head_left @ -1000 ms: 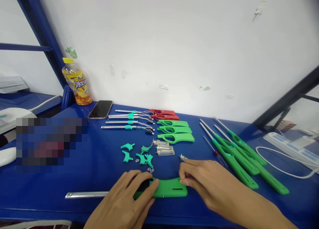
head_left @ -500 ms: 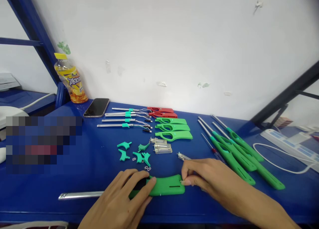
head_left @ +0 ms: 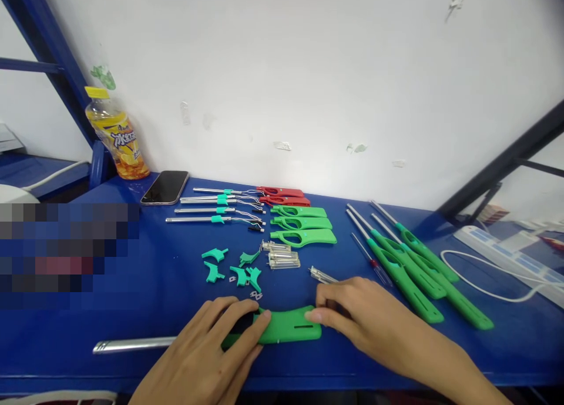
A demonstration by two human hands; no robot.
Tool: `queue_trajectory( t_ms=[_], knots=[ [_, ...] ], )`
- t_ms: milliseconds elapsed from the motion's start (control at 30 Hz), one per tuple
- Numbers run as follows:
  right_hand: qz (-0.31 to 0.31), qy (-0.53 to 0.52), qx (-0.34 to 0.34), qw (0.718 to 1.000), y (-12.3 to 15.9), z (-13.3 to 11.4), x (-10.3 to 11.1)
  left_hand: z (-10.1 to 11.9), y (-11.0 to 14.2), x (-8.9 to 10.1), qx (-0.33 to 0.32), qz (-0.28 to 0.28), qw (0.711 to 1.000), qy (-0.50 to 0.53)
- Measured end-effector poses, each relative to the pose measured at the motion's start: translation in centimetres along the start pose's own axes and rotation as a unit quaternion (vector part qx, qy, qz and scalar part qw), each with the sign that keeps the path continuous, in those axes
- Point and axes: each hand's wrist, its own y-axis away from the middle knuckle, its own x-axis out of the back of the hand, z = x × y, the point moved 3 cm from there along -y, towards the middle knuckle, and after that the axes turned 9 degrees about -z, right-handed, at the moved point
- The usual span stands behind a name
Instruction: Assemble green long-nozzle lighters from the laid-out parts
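A long-nosed gas lighter with a green handle point(head_left: 288, 327) and silver tube point(head_left: 134, 345) lies along the table's front, its tube pointing left. My left hand point(head_left: 207, 346) is wrapped over it around the trigger opening. At the handle's right end my right hand point(head_left: 352, 314) presses the thumb near the slot, the other fingers curled against the far edge. Just beyond that hand lies a clear fuel tank point(head_left: 323, 275). Teal triggers point(head_left: 214, 271) and small metal clips point(head_left: 255, 295) are scattered behind the lighter.
Clear tanks point(head_left: 283, 259), green handle shells point(head_left: 304, 236), red shells point(head_left: 282, 192) and wired metal tubes point(head_left: 198, 219) are laid out behind. Several green lighters point(head_left: 409, 290) and a screwdriver point(head_left: 373, 263) lie right, near a power strip point(head_left: 493, 249). A phone point(head_left: 165, 187) and drink bottle point(head_left: 118, 136) stand back left.
My right thumb has moved from the handle's end edge to its upper face near the slot. The whole view has shifted slightly; my left hand keeps its hold.
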Motion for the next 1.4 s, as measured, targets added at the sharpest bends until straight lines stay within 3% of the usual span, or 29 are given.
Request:
queue_trajectory(
  t_ms=[633,733,833,900,1033,1233,1400],
  knots=[
    [-0.062,-0.119,0.034,0.99,-1.5,-0.2,1.2,-0.3,0.0,-0.1,-0.002,0.02,1.0,0.001],
    [-0.019,-0.101,0.021,0.995,-0.8,0.7,2.4,-0.2,0.0,0.0,-0.001,0.017,1.0,0.001],
    [0.085,-0.04,-0.048,0.994,1.0,4.0,3.9,-0.2,0.0,0.1,0.0,0.016,1.0,-0.002],
    [0.196,0.041,-0.14,0.97,2.7,7.0,4.5,-0.2,0.0,0.1,0.001,0.02,1.0,-0.001],
    [0.245,0.119,-0.204,0.94,4.4,11.2,3.0,-0.2,-0.1,0.0,-0.001,0.03,1.0,-0.002],
    [0.253,0.158,-0.22,0.929,4.0,10.7,0.6,-0.4,0.2,-0.3,-0.002,0.015,1.0,-0.002],
    [0.312,0.158,-0.26,0.9,7.2,10.0,2.9,-0.3,0.3,-0.1,-0.002,0.019,1.0,-0.004]
  ],
)
